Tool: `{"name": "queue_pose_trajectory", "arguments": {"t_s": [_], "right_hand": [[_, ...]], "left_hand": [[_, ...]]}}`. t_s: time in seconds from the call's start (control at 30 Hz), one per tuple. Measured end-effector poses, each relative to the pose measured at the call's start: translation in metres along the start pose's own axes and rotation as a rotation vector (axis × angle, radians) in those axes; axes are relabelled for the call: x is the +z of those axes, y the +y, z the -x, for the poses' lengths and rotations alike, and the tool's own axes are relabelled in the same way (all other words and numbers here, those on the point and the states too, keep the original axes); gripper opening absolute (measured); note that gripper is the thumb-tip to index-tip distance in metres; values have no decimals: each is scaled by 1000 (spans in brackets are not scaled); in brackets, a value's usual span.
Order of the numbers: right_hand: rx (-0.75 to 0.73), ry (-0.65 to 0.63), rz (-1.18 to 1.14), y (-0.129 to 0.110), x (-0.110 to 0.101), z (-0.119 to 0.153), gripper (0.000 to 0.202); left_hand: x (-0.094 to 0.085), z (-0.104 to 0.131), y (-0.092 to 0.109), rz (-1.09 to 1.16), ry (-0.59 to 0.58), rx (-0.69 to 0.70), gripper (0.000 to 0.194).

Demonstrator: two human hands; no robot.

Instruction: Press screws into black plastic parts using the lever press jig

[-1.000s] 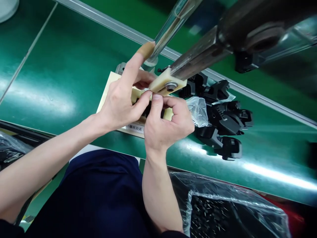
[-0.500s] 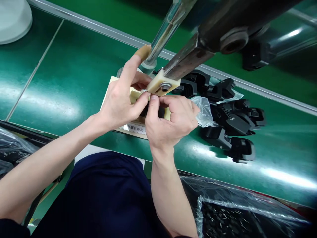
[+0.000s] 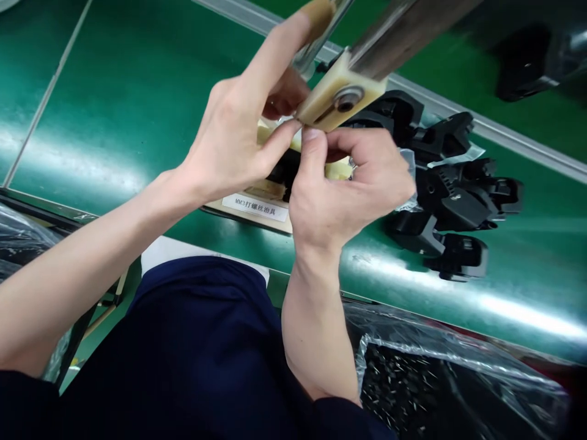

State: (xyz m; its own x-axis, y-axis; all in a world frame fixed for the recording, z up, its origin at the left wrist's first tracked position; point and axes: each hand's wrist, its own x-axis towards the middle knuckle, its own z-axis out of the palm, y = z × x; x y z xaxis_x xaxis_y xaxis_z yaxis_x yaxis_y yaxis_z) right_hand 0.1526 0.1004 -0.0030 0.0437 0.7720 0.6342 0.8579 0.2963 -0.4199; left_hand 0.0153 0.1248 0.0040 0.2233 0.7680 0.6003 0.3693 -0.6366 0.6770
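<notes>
A cream plastic block (image 3: pixel 342 91) with a round metal fastener sits at the lower end of a metal bar. My left hand (image 3: pixel 243 128) is at the block's lower left corner, thumb tip touching it. Its index finger, in a tan finger cot (image 3: pixel 320 17), points up; the other fingers curl behind. My right hand (image 3: pixel 348 189) is closed in a pinch at the block's lower edge, its thumb beside my left thumb. Whatever lies between the fingertips is hidden. Below is a cream fixture with a printed label (image 3: pixel 255 206), holding a black part (image 3: pixel 288 166) partly covered by my hands.
Several black plastic parts (image 3: pixel 458 195) lie on the green bench (image 3: pixel 137 110) to the right, with clear plastic bags among them. A plastic-lined container of small black pieces (image 3: pixel 403 385) stands at lower right. The metal bar (image 3: pixel 398 36) slants in from above.
The view has shifted, so the block and both hands appear higher and further right. Both hands stay at the block's lower end, and more of the fixture's label shows.
</notes>
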Motion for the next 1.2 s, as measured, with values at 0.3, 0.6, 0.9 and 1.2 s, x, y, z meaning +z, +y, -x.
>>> {"name": "queue_pose_trajectory", "arguments": {"t_s": [0.3, 0.6, 0.9, 1.2], "right_hand": [[-34, 4, 43, 1, 0, -4, 21], [-108, -106, 13, 8, -8, -13, 22], [-39, -90, -51, 6, -7, -10, 22], [-170, 60, -93, 7, -6, -14, 23]], "left_hand": [[-1, -3, 1, -59, -4, 38, 46], [-2, -6, -9, -176, 19, 161, 48], [6, -2, -7, -48, 45, -40, 61], [6, 1, -9, 32, 78, -45, 61]]}}
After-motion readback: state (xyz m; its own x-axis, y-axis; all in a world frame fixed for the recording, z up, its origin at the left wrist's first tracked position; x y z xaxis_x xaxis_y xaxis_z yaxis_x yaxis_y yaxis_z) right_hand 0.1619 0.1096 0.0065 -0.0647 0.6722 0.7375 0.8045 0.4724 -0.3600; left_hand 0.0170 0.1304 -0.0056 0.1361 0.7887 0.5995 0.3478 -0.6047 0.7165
